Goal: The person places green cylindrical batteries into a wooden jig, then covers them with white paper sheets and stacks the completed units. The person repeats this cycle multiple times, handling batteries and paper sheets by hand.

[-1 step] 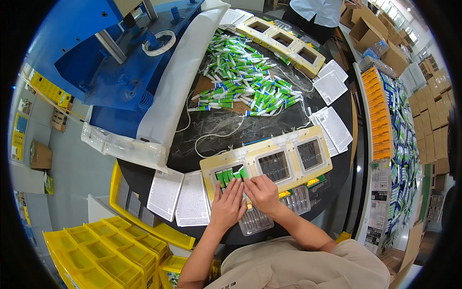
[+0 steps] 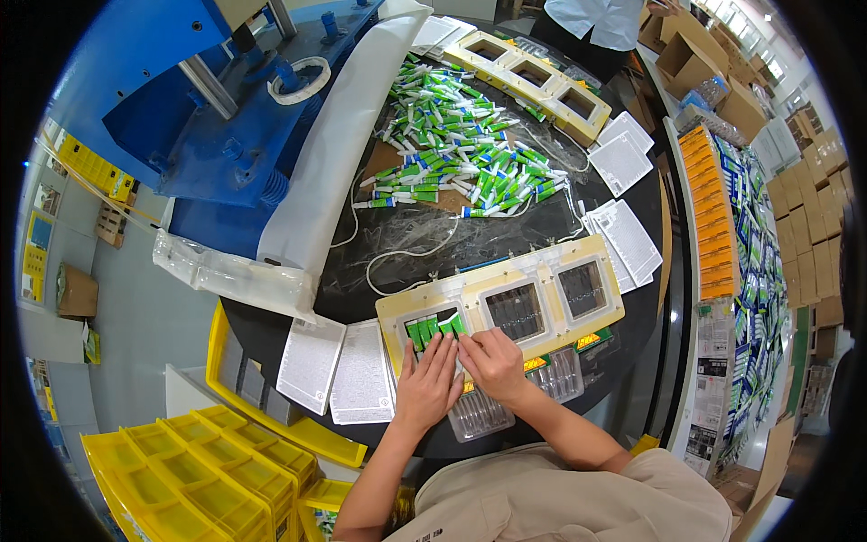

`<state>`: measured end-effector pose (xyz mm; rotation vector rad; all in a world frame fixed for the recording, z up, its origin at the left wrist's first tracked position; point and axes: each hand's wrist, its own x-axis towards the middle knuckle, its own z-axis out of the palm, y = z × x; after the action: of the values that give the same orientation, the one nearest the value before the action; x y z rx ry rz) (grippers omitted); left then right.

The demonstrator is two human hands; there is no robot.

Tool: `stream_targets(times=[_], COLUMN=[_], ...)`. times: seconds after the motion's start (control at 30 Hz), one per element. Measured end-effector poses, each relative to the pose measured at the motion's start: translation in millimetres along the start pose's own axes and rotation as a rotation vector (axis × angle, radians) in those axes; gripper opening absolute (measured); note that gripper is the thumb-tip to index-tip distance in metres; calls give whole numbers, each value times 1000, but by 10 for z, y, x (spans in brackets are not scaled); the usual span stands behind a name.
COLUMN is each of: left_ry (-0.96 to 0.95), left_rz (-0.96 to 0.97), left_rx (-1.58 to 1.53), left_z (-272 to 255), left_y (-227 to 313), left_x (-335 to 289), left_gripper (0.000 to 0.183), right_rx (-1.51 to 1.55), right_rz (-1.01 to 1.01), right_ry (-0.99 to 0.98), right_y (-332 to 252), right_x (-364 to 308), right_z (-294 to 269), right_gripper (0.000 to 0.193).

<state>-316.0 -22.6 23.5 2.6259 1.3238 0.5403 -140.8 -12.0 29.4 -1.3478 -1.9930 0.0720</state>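
A cream frame with three square openings point(image 2: 434, 298) lies across the near side of the black table. Several green tubes point(image 2: 421, 331) stand side by side in its left opening. My left hand point(image 2: 430, 384) rests over their lower ends, fingers stretched out and holding nothing. Beside it my right hand point(image 2: 495, 363) is closed, its fingers curled in at the rightmost tube; what they pinch, if anything, is hidden. Dark slotted inserts show in the middle opening point(image 2: 515, 312) and the right one. Clear plastic blister trays point(image 2: 480, 415) stick out below the frame, under my wrists.
Beyond the frame lies a heap of green and white tubes point(image 2: 488, 167). White printed cards point(image 2: 312, 363) lie at both sides. A second frame point(image 2: 528, 74) sits at the far edge, near another person point(image 2: 591, 25). A blue press point(image 2: 244, 135) stands left; yellow crates point(image 2: 194, 470) at lower left.
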Motion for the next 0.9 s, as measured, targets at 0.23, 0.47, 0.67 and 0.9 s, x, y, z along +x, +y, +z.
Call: stream_targets(times=[0.23,0.47,0.67,0.9], left_ry=[-64,-70,53,342], left_rz=[-107,-112,-154,-355], left_rx=[23,-18,-160,4], left_z=[39,35,-107,208], left_y=[12,-8,-224,-1520], left_x=[-21,-41,275,1636], left_gripper=[62,61,48,45], right_rx=[-38,-121,7,-48], right_rz=[12,36,105,-37], right_ry=[6,-46,131,-162], right_y=[-15,-73,532,1046], right_x=[-23,49,940,2270], right_z=[36,21,102,1462], right_gripper=[21,25,14,10])
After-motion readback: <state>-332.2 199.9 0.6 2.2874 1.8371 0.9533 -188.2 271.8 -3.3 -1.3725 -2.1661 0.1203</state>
